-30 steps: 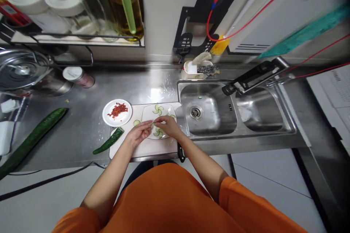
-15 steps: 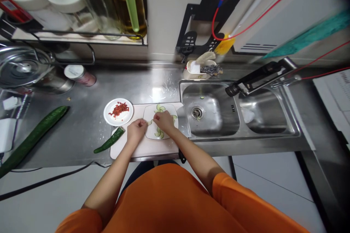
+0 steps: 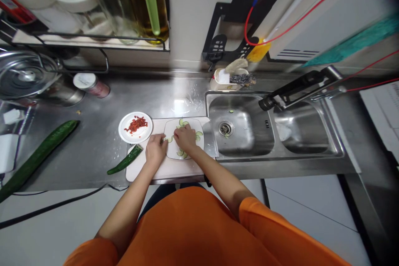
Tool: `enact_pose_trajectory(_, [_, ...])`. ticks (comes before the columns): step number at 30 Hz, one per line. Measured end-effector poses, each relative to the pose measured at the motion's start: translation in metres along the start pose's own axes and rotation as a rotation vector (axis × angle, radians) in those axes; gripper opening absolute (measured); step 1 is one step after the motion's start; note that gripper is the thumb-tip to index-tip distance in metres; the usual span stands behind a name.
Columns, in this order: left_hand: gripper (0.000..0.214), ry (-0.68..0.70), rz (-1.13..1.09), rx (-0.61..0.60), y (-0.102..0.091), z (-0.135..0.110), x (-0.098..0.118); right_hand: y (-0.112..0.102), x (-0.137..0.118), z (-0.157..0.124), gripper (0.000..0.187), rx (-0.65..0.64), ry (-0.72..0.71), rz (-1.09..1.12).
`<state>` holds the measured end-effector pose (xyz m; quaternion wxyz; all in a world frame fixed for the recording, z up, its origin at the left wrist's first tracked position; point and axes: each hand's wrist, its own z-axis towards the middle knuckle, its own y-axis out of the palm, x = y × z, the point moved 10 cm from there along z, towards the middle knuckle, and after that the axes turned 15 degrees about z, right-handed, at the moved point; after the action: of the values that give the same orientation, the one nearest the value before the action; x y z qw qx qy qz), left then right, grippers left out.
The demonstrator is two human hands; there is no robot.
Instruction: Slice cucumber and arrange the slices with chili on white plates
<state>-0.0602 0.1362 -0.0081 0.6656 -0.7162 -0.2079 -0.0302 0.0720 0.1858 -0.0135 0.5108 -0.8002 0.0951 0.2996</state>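
Observation:
A square glass plate point(image 3: 199, 143) with several thin cucumber slices point(image 3: 181, 123) arranged in fans rests on a pale cutting board point(image 3: 168, 168). My right hand point(image 3: 186, 139) lies over the middle of the plate, fingers curled down onto the slices. My left hand point(image 3: 156, 149) is at the plate's left edge, fingertips pinched on a cucumber slice point(image 3: 169, 139). A cut cucumber half point(image 3: 124, 160) lies at the board's left corner. A small round white plate point(image 3: 135, 127) with chopped red bits sits just behind it.
A whole cucumber point(image 3: 37, 156) lies on the steel counter at the left. A double sink point(image 3: 271, 129) with a black faucet point(image 3: 299, 87) is to the right. A lidded pot point(image 3: 28, 77), a small jar point(image 3: 92, 85) and a shelf of bottles point(image 3: 93, 12) stand behind.
Both hands have moved forward and slightly apart over the plate; the right hand now covers its middle and the left sits at its left edge.

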Motion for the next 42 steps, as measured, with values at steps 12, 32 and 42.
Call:
enact_pose_trajectory(12, [0.036, 0.352, 0.258, 0.007, 0.0, -0.039, 0.041, 0.0, -0.01, -0.042, 0.028, 0.089, -0.179, -0.086])
enact_pose_trajectory(32, [0.038, 0.282, 0.349, -0.069, 0.004, -0.039, 0.037, 0.011, -0.015, -0.042, 0.032, 0.066, -0.212, -0.146])
enact_pose_trajectory(42, [0.034, 0.107, 0.142, 0.072, -0.027, -0.02, -0.011, -0.013, -0.002, -0.052, 0.031, 0.131, -0.104, -0.051])
